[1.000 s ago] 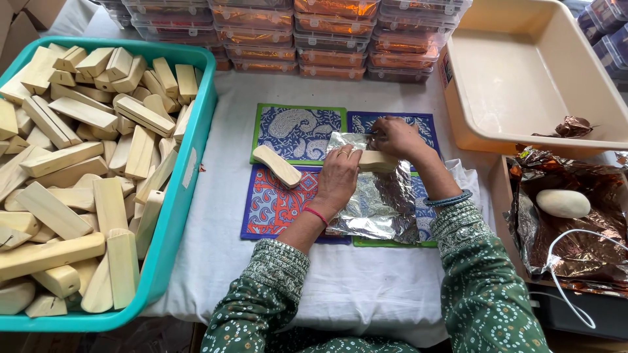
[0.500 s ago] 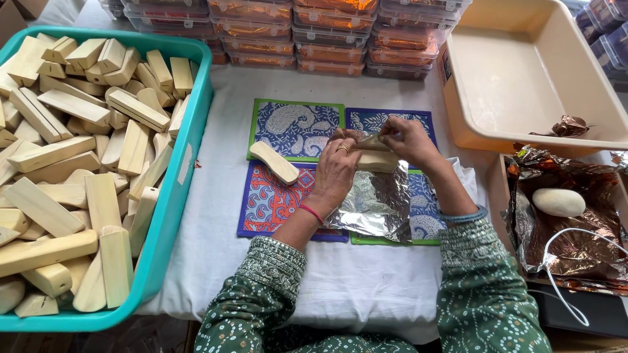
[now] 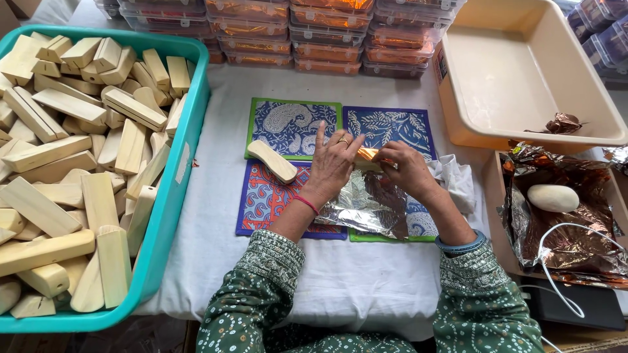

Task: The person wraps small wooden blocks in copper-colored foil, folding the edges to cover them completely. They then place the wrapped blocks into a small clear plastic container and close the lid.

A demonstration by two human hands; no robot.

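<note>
While the left hand [image 3: 332, 165] lies flat, fingers spread, pinning the foil-wrapped bar [image 3: 367, 157] on the patterned mats [image 3: 294, 127] at 12 o'clock of the silver foil sheet [image 3: 358, 206], right hand [image 3: 405, 168] fingers curled gripping it should roll tight, creasing evenly.

We have one view only, from a camera worn on the person's head, looking steeply down and forward over the table [image 3: 216, 229]. It sits close: both forearms fill the near edge, with the left hand [image 3: 331, 163] and right hand [image 3: 407, 170] near the middle of the frame. At the left we see the teal bin [image 3: 171, 196], at the right the beige tub [image 3: 458, 124], and at the far edge stacked clear boxes [image 3: 327, 33].
</note>
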